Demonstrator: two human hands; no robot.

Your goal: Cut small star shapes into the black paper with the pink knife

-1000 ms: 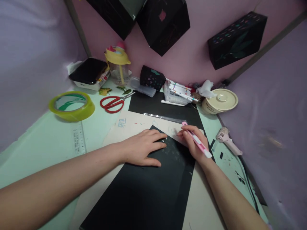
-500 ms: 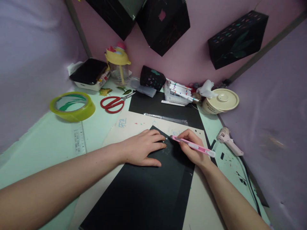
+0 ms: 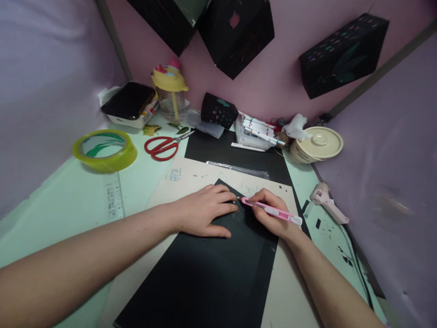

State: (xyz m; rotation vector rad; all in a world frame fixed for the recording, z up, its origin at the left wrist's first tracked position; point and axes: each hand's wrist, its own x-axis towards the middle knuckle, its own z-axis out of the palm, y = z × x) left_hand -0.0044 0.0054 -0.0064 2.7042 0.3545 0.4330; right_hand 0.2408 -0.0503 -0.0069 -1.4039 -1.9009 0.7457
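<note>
A sheet of black card (image 3: 205,278) lies at an angle on a larger cream board (image 3: 157,193). My left hand (image 3: 208,212) rests flat on the card near its far corner, fingers spread a little. In my right hand (image 3: 273,212) is a pink and white utility knife (image 3: 278,214), gripped like a pen. Its tip meets the card just right of my left fingertips, beside small pale marks. The fine detail of the cut there is too small to make out.
Red-handled scissors (image 3: 162,149), a roll of yellow tape (image 3: 123,157) and a clear ruler (image 3: 114,198) lie to the left. White markers (image 3: 259,130), a lidded cream bowl (image 3: 302,152) and a pink glue gun (image 3: 327,202) stand right. Black decorated boxes (image 3: 239,45) hang above.
The knife tip has moved slightly left and down, toward my left fingertips, with my right hand following. My left hand stays in place on the card. The view has shifted a little.
</note>
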